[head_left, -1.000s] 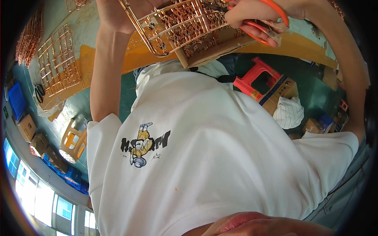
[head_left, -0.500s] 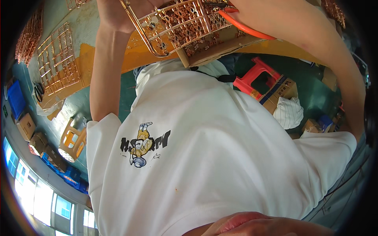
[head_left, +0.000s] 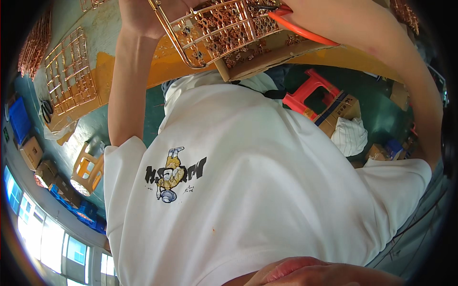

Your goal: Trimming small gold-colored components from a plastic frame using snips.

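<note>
At the top of the head view, my left hand (head_left: 143, 19) grips the side of a copper-coloured wire rack (head_left: 171, 37) hung with rows of small metal pieces. The upper parts of its fingers are cut off by the frame edge. My right hand (head_left: 310, 13) is closed round orange-handled pliers (head_left: 307, 35). Their dark metal end points left, against the rack's right part; the tips cannot be made out. Below the rack, an open cardboard box (head_left: 269, 66) holds many small copper-coloured pieces (head_left: 243, 59).
Another copper-coloured rack (head_left: 71, 71) lies on the table (head_left: 107, 76) at the left, with black-handled scissors (head_left: 46, 111) beside it. A bundle of copper-coloured parts (head_left: 36, 47) lies at far left. On the floor stand a red stool (head_left: 298, 97), an orange stool (head_left: 86, 167) and cartons (head_left: 33, 153).
My right hand and the pliers have shifted slightly to the right. The rack in my left hand has moved very little.
</note>
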`<control>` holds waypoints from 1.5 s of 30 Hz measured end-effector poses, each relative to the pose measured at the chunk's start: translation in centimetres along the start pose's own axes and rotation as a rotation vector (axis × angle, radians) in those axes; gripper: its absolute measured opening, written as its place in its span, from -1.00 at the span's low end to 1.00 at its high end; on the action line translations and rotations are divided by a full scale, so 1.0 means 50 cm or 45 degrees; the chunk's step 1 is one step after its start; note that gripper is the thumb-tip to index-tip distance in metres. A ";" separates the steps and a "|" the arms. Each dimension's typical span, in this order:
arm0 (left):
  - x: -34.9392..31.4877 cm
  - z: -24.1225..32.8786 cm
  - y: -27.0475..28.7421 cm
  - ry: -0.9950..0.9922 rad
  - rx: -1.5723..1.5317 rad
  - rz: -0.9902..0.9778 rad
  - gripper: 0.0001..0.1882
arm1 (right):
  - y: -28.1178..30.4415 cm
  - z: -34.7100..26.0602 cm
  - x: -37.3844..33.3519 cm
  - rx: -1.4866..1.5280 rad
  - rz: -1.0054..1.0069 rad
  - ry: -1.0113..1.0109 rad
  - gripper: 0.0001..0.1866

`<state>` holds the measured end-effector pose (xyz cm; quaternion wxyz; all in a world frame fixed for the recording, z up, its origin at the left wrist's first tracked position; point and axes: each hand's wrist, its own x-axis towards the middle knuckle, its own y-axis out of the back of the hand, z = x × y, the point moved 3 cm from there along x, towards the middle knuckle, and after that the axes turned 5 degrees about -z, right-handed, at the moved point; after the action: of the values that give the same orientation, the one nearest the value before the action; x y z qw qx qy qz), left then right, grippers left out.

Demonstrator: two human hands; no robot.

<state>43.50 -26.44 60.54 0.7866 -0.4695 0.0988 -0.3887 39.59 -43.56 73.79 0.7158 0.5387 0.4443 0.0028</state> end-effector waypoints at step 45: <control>-0.002 0.010 -0.039 0.030 -0.106 0.195 -0.04 | 0.033 -0.032 -0.039 -0.422 -0.249 -0.381 -0.77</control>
<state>42.66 -26.54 62.35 0.7926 -0.4883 0.1596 -0.3286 38.18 -42.56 76.27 0.8491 0.3627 0.3769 -0.0733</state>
